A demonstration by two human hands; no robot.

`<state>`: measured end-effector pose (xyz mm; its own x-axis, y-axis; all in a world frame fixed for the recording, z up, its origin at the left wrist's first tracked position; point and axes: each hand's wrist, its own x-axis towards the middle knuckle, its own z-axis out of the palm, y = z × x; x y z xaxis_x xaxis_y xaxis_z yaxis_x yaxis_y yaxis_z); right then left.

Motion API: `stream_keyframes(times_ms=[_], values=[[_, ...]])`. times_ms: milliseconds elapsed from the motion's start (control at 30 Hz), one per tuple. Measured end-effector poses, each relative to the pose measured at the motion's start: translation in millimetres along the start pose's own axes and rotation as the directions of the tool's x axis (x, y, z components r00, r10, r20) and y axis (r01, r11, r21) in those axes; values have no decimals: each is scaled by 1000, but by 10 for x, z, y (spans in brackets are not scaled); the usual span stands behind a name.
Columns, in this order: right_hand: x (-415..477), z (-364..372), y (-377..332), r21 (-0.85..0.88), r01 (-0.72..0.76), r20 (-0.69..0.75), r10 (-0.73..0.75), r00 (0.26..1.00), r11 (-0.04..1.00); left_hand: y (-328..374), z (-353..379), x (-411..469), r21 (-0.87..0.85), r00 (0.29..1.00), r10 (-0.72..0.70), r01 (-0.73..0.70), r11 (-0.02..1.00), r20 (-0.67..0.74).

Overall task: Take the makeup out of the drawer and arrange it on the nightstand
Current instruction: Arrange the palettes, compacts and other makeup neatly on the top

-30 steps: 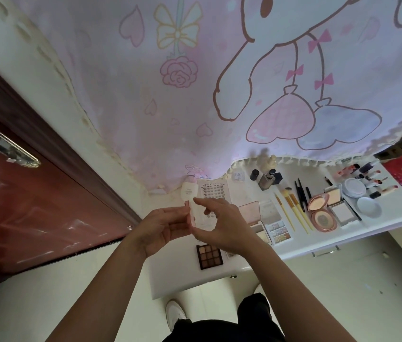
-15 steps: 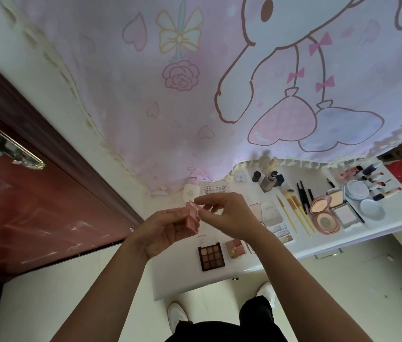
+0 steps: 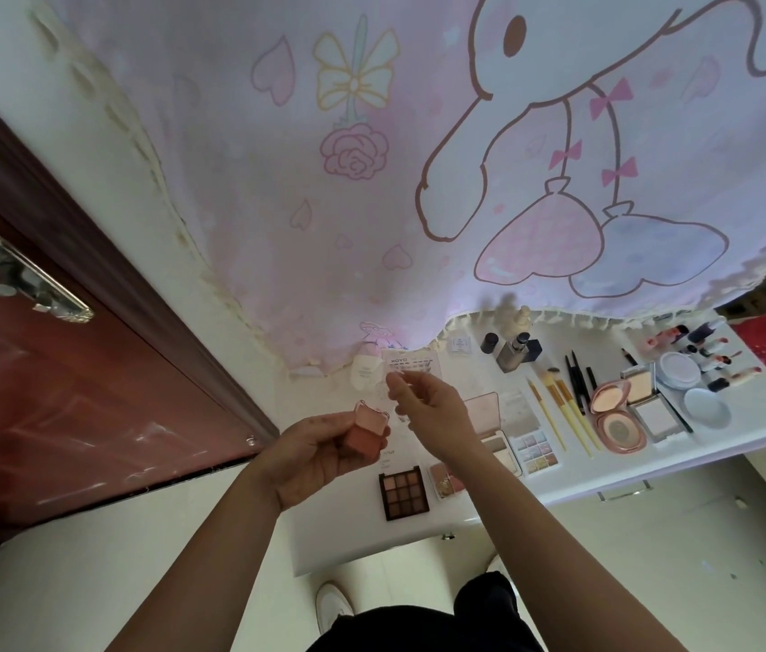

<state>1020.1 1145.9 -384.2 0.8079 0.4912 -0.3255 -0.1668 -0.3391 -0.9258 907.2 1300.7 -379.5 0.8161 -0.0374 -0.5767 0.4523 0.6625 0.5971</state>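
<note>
1. Door (image 3: 65, 407), dark red, fills the left side of the room, with a metal handle (image 3: 18, 277) far up on it.
2. The left hand (image 3: 319, 458) is raised above the near left part of the white nightstand (image 3: 343, 534). Its fingers are curled round a small pink blush compact (image 3: 366, 428). The compact's lid stands open on the far side, and the darker pan lies toward the palm. It is held in the air, off the tabletop.
3. Just right of it and a little farther off is the right hand (image 3: 435, 414). Its thumb and forefinger are closed narrow on a small clear piece (image 3: 397, 379); I cannot tell what that is. This hand is apart from the compact.
4. Below the hands, near the front edge, a dark eyeshadow palette (image 3: 405, 495) lies open. A small pink palette (image 3: 447, 480) lies just to its right, partly under the right forearm.
5. Farther right lie yellow-handled brushes (image 3: 576, 423), an open round pink powder case (image 3: 618, 428) and white round cases (image 3: 678, 369). Lipsticks (image 3: 719, 357) are at the far right corner, and bottles (image 3: 512, 352) stand at the far edge.
6. A pink cartoon cloth (image 3: 418, 204) hangs behind, with its frilled hem along the nightstand's far edge.
</note>
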Motion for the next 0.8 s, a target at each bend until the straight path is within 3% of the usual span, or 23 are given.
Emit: stream_keyframes(times_ms=[100,333,567,800], values=[[-110,84,159,29,-54,38,53,998,998,-95,-101,-21,47,998,25,-22,999,-63],[-235,358,590,10,-179,50,178,983,984,-477,-484,-22,344,971,44,40,938,-233],[-429,726,1234,-211,-341,63,360,931,916,-1008,-815,154,381,890,22,172,908,-455],[-575,901,1409,-158,-426,60,439,897,891,-1221,-972,336,395,839,23,231,889,-543]])
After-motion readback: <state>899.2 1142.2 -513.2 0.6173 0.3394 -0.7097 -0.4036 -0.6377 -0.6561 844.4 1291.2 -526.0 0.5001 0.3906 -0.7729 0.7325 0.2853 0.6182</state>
